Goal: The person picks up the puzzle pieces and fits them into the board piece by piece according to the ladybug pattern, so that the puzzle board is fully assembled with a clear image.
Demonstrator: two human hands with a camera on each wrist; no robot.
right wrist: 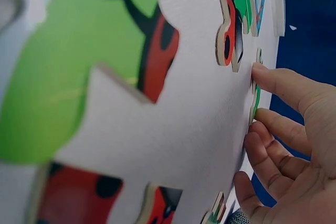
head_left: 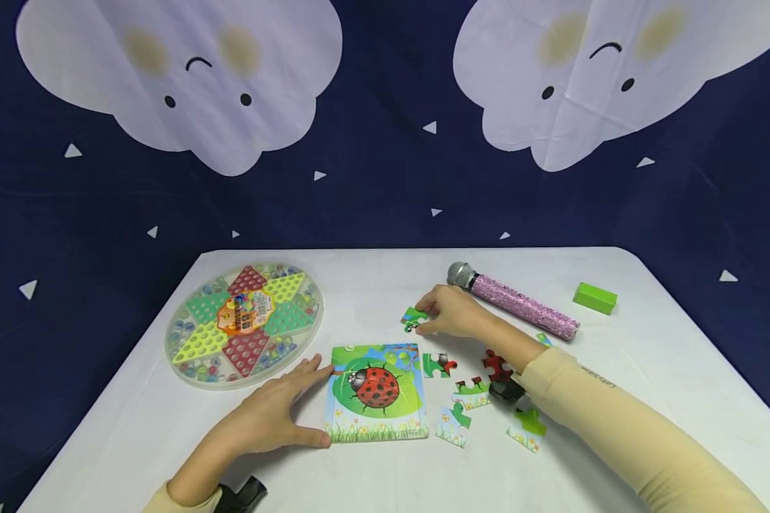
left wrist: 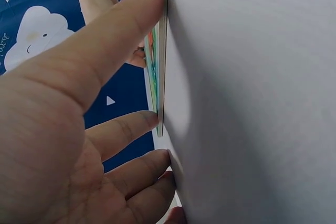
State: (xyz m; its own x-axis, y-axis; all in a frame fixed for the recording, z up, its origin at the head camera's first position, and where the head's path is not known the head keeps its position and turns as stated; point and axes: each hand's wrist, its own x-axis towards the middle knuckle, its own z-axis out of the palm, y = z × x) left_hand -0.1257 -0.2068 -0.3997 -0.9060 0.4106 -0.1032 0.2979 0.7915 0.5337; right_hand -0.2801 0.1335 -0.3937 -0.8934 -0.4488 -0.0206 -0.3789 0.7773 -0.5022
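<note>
Head view: bright, even light. Left wrist: a soft grey shadow slants across the table [left wrist: 283, 51] toward five o'clock. Right wrist: the puzzle piece [right wrist: 58, 66] at ten o'clock blurs.

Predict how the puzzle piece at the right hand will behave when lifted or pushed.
The puzzle piece is probably stiff and light: loose pieces nearby show thin, board-like edges. Its flat shape suggests sliding rather than rolling when pushed.

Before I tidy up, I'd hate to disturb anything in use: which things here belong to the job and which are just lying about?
Apparently in the job:
ladybug board, touched by the left hand
puzzle piece pinched by the right hand
other loose pieces

Apparently just lying about:
marble board game
pink microphone
green block
</note>
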